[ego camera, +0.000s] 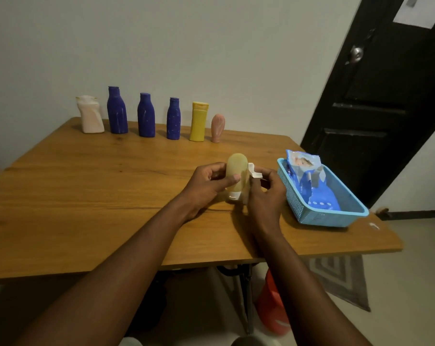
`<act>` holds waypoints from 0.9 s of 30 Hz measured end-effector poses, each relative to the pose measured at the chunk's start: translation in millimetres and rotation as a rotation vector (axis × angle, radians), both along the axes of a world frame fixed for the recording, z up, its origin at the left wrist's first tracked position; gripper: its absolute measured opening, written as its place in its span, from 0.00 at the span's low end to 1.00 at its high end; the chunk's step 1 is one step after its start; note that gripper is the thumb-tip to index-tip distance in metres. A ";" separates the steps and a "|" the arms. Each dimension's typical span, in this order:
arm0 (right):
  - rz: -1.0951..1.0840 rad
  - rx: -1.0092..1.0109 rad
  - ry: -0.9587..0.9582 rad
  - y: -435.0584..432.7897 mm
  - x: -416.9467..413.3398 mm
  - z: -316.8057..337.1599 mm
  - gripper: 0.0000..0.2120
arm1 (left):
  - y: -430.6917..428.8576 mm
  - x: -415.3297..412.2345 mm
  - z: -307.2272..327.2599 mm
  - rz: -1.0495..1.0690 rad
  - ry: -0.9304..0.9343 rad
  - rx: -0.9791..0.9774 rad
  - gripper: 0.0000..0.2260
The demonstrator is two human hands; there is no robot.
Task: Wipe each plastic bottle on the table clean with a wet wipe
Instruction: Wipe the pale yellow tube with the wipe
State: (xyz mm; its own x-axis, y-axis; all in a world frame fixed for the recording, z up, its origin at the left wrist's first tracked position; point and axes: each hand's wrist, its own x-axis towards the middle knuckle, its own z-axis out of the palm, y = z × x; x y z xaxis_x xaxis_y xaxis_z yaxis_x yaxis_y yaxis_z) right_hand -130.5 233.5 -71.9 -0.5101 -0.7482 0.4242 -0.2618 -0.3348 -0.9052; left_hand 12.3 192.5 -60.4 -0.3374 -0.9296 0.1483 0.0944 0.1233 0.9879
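Note:
My left hand (pixel 206 182) grips a small translucent yellowish bottle (pixel 237 168), cap end down, just above the wooden table (pixel 86 196). My right hand (pixel 266 193) pinches a white wet wipe (pixel 253 171) against the bottle's right side. At the table's far edge stands a row of bottles: a dented pale pink one (pixel 90 114), three dark blue ones (pixel 117 111) (pixel 146 116) (pixel 173 119), a yellow one (pixel 199 121) and a small pink one (pixel 217 128).
A light blue plastic basket (pixel 331 211) sits at the right of the table and holds an opened blue wet wipe pack (pixel 308 178). A black door (pixel 376 108) is behind it. An orange bucket (pixel 271 308) stands under the table.

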 end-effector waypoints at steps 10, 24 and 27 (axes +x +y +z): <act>-0.030 0.023 0.053 -2.7 -37.6 8.8 0.08 | -22.0 -27.0 3.1 0.112 -0.042 -0.100 0.14; -0.047 0.045 0.095 -38.1 -53.0 23.0 0.12 | -62.7 -54.2 0.0 0.149 -0.061 -0.044 0.16; -0.051 0.053 0.119 -41.5 -53.0 20.5 0.12 | -69.1 -50.0 -10.1 0.177 -0.119 -0.091 0.17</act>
State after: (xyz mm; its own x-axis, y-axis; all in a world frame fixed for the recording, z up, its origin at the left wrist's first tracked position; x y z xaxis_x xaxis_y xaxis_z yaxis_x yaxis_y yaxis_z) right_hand -183.5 192.0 -51.4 -0.4966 -0.7453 0.4449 -0.3838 -0.2712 -0.8827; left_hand -37.7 123.4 -70.5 -0.1904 -0.9605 0.2030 -0.0531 0.2166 0.9748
